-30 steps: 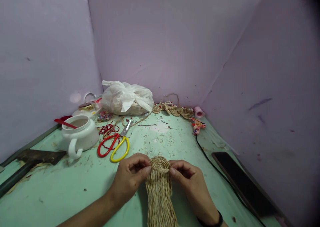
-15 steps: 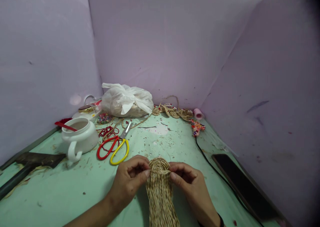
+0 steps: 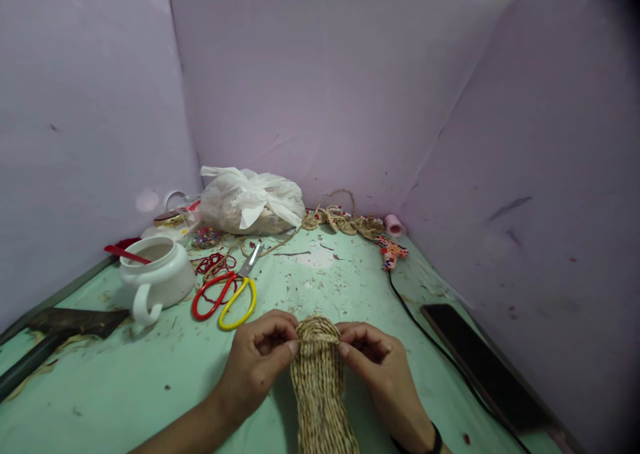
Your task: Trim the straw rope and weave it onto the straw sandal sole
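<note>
A long piece woven from straw-coloured twisted cord (image 3: pixel 323 391) runs up from the bottom edge to a rounded far end. Across it, just below the curved rows, lies a strand of braided cord (image 3: pixel 319 339). My left hand (image 3: pixel 260 361) pinches this cord at the left edge of the piece, thumb against fingers. At the right edge my right hand (image 3: pixel 377 361) pinches the other side the same way, with a black band at its wrist. The fingertips partly hide both edges.
Scissors (image 3: pixel 224 294) with red and yellow handles lie left of centre, beside a white pot (image 3: pixel 167 277). A hammer-like tool (image 3: pixel 55 337) lies far left. A white plastic bag (image 3: pixel 250 204) stands at the back. On the right are a dark phone (image 3: pixel 485 367) and a black cable (image 3: pixel 425 334).
Both hands keep their pinch at the edges of the woven piece. The whole view has shifted slightly; nothing on the table has visibly moved.
</note>
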The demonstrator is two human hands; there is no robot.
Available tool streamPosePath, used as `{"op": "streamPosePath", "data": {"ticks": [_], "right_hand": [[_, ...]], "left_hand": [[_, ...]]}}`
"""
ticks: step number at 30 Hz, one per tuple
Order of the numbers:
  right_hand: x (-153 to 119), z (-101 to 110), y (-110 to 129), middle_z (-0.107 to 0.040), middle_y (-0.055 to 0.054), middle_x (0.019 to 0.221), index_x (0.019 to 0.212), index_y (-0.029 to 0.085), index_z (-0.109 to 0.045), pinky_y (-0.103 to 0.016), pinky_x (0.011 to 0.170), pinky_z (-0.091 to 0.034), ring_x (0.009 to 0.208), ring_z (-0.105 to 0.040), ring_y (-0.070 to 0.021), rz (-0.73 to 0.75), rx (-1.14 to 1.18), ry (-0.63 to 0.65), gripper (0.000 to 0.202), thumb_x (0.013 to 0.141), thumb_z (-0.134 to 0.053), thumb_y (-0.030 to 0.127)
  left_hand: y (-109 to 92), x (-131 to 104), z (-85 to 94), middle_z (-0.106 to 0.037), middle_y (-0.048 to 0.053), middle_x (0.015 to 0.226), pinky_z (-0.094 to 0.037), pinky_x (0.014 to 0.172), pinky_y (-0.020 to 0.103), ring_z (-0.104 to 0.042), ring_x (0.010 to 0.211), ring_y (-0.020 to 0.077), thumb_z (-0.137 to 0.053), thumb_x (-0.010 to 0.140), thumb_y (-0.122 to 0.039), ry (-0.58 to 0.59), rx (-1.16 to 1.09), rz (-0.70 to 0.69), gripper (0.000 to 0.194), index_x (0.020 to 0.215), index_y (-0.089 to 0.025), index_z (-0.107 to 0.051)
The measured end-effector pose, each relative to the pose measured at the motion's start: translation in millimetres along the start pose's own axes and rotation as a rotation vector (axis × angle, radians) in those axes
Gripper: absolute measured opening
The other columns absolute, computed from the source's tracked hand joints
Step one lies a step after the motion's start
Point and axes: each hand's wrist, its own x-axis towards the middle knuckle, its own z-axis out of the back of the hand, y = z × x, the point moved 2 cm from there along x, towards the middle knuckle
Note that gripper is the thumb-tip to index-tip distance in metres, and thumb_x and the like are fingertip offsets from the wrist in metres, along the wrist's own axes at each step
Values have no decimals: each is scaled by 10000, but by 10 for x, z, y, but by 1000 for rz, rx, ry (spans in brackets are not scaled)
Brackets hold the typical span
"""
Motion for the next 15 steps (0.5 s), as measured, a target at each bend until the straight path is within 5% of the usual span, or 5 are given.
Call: {"op": "streamPosePath", "data": {"ticks": [15], "right_hand": [[10,1,-18,-683,-64,750,599,170,-636,-270,653,-478,712,-610,-179,17,-45,0,77,625,-670,234]], "left_hand": [[11,4,-20,-564,70,790,-424,604,240,-539,714,158,-569,653,-225,-13,22,-23,105,604,-132,-562]]}}
